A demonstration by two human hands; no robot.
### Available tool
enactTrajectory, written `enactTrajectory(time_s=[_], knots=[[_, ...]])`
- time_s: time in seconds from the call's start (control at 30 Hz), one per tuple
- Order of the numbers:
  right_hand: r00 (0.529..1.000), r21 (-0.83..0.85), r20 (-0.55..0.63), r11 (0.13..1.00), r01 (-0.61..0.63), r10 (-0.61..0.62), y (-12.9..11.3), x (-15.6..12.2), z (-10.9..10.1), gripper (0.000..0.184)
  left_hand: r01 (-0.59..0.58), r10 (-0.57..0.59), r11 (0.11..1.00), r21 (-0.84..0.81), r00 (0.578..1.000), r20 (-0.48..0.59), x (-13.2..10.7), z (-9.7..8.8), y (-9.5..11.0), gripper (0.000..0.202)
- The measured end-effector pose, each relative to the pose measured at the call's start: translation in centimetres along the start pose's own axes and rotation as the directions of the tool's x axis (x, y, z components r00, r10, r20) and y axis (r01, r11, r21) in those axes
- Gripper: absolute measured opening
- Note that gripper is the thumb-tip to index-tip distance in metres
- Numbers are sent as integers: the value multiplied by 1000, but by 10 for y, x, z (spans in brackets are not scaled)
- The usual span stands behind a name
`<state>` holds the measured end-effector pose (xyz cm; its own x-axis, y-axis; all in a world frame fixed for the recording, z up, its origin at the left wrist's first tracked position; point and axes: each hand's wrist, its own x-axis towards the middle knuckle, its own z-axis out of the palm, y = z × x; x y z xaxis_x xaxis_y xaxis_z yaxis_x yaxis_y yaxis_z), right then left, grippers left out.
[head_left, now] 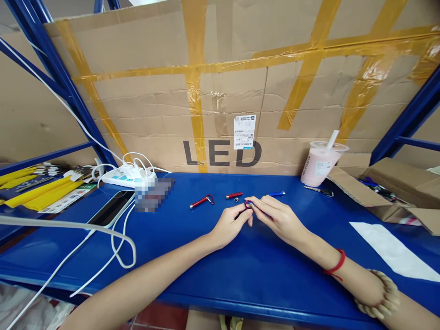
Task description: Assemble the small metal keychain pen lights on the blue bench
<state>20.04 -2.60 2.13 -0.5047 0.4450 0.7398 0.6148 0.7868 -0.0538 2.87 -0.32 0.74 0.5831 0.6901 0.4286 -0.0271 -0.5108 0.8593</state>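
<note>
My left hand point(231, 224) and my right hand point(282, 217) meet over the middle of the blue table. Between their fingertips is a small purple carabiner clip point(248, 203), pinched from both sides and partly covered by the fingers. Just beyond lie a short red metal tube point(234, 195) and a tiny silver metal piece point(236, 200). To their left rests a red keychain flashlight point(198, 203) with a red clip at its end. A blue metal tube point(277, 194) lies behind my right hand, partly hidden by it.
A power strip point(118, 178) with white cables and a phone point(112, 208) occupy the left. On the right stand a pink drink cup point(321, 162), keys point(319, 190), an open cardboard box point(395, 183) and a white paper point(392, 247). A large cardboard sheet point(154, 110) closes the back.
</note>
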Motion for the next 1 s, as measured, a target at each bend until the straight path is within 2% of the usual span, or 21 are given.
enactTrajectory(time_s=[0.17,0.33,0.5,0.63,0.7,0.83,0.93,1.0], knots=[[998,19,-45,999,-35,35,-4,0,4,29,43,-43,999,-8,999,-17,-2,1,-4,38],[988,70,-58,988,-139,143,-6,-2,9,27,95,-97,995,-26,993,-66,-1,1,-8,32],[987,90,1,983,-160,160,-4,-3,9,30,110,-103,991,74,991,-90,0,-2,-5,29],[988,83,49,985,-153,149,-2,-3,7,36,132,-114,965,226,989,-93,4,-14,4,29],[987,68,54,986,-153,150,-1,-4,7,38,142,-131,914,380,990,-56,6,-21,9,29],[982,56,74,983,-176,172,-1,-7,7,38,134,-218,715,687,975,36,9,-35,13,26],[974,103,141,975,-195,180,-1,-9,8,36,166,-341,607,777,938,66,7,-41,12,30],[967,117,189,973,-197,173,-2,-8,9,34,166,-384,593,788,919,95,5,-43,14,32]])
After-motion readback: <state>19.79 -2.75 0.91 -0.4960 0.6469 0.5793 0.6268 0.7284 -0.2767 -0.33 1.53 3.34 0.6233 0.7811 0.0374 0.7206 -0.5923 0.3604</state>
